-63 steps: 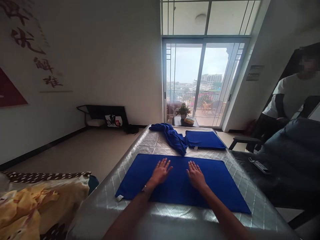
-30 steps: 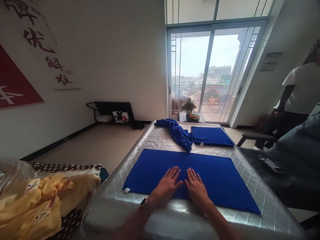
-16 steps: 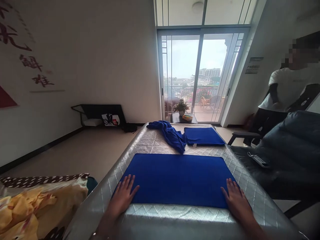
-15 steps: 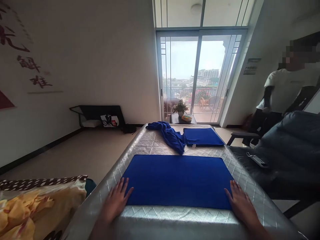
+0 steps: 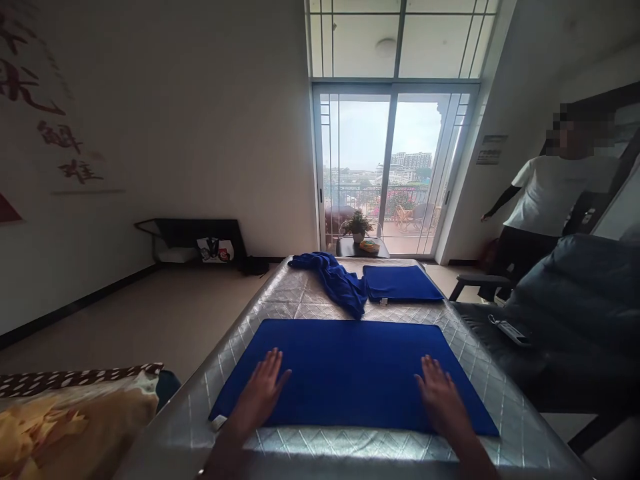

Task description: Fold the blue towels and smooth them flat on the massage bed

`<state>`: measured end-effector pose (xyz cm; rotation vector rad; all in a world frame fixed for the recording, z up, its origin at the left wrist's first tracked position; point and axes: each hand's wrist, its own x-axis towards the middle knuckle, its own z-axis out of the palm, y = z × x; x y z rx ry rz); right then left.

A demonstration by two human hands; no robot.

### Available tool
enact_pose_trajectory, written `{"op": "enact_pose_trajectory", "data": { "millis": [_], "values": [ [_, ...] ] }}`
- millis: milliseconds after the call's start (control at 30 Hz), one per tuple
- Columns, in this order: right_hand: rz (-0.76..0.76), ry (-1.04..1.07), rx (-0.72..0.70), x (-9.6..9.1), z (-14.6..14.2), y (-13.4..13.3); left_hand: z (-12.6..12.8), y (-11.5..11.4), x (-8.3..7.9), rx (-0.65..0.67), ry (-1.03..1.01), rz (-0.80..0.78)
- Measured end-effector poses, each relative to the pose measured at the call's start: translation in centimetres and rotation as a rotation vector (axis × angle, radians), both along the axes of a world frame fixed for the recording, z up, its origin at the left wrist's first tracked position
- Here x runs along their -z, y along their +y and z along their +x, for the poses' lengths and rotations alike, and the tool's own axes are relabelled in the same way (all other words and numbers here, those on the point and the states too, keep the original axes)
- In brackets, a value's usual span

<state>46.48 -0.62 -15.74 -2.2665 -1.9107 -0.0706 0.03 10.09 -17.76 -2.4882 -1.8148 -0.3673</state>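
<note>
A blue towel [image 5: 350, 370] lies spread flat on a silver quilted mattress [image 5: 295, 303]. My left hand [image 5: 261, 392] rests flat on the towel's near left part, fingers stretched out. My right hand [image 5: 439, 395] lies flat on its near right part, fingers also apart. Neither hand holds anything. Farther back on the mattress a crumpled blue towel [image 5: 333, 280] lies beside a neatly folded blue towel [image 5: 400, 283].
A person in a white shirt [image 5: 547, 200] stands at the right by a dark recliner [image 5: 575, 300] with a remote [image 5: 510, 331] on it. A patterned yellow blanket [image 5: 65, 420] lies at the near left. A small table with a plant [image 5: 357, 233] stands before the glass balcony doors.
My hands slid from the towel's middle out to its near corners, then slightly inward onto it. The person at the right has raised an arm outward.
</note>
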Motion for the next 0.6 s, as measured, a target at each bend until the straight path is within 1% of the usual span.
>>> {"op": "enact_pose_trajectory", "data": {
  "millis": [33,100,133,167,200,233,267,333,400,500,567,600],
  "values": [
    [-0.026,0.022,-0.036,-0.9,-2.8,1.0,3.0,0.0,-0.7,0.104,-0.021,-0.057],
    [-0.086,0.086,-0.136,-2.2,-8.2,2.8,8.7,-0.1,-1.9,0.365,-0.048,-0.118],
    [-0.112,0.109,-0.197,-2.7,-10.5,3.5,11.0,-0.3,-2.3,0.445,-0.056,-0.129],
    [-0.139,0.125,-0.240,-2.9,-12.3,4.0,12.8,-0.4,-2.4,0.502,-0.054,-0.143],
    [-0.166,0.136,-0.271,-2.9,-13.6,4.4,14.0,-0.6,-2.5,0.531,-0.050,-0.155],
    [-0.189,0.142,-0.283,-2.8,-14.4,4.7,14.6,-0.7,-2.4,0.536,-0.041,-0.172],
    [-0.208,0.145,-0.281,-2.6,-14.6,4.8,14.7,-0.8,-2.2,0.526,-0.031,-0.190],
    [-0.227,0.146,-0.254,-2.0,-13.7,4.6,13.3,-0.9,-1.7,0.482,-0.013,-0.218],
    [-0.217,0.134,-0.211,-1.3,-11.5,4.1,10.2,-0.8,-0.9,0.406,0.003,-0.229],
    [-0.180,0.085,-0.117,0.1,-6.2,2.8,3.7,-0.3,0.8,0.215,0.031,-0.199],
    [-0.155,0.043,-0.033,1.4,-1.9,1.7,-1.2,0.0,2.3,0.073,0.053,-0.125],
    [-0.141,0.023,0.008,2.1,0.4,1.1,-3.5,0.1,3.1,0.026,0.072,-0.075]
  ]
}}
